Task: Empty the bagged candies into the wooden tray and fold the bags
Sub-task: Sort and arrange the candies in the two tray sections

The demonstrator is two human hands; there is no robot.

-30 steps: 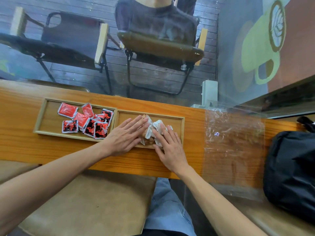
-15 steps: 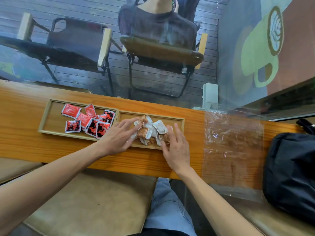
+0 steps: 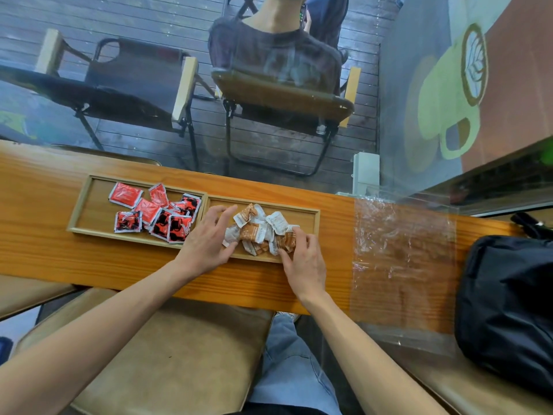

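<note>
A wooden tray (image 3: 263, 205) with two compartments lies on the counter. Red candies (image 3: 155, 214) fill its left compartment, and orange and white candies (image 3: 260, 229) are heaped in the right one. My left hand (image 3: 206, 239) hovers at the left side of that heap with its fingers bent and spread and its thumb against a white candy. My right hand (image 3: 303, 260) is at the heap's right side, where its thumb and fingertips pinch an orange candy (image 3: 288, 240). Clear empty bags (image 3: 404, 253) lie flat on the counter to the right.
A black bag (image 3: 508, 310) sits at the far right beside the clear bags. Behind the wooden counter (image 3: 36, 256) is a glass pane, with chairs and a seated person beyond it. Padded stools stand below the counter's near edge.
Both hands lay flat over the orange and white heap. They have since drawn back to its sides and curled their fingers, which uncovers the candies.
</note>
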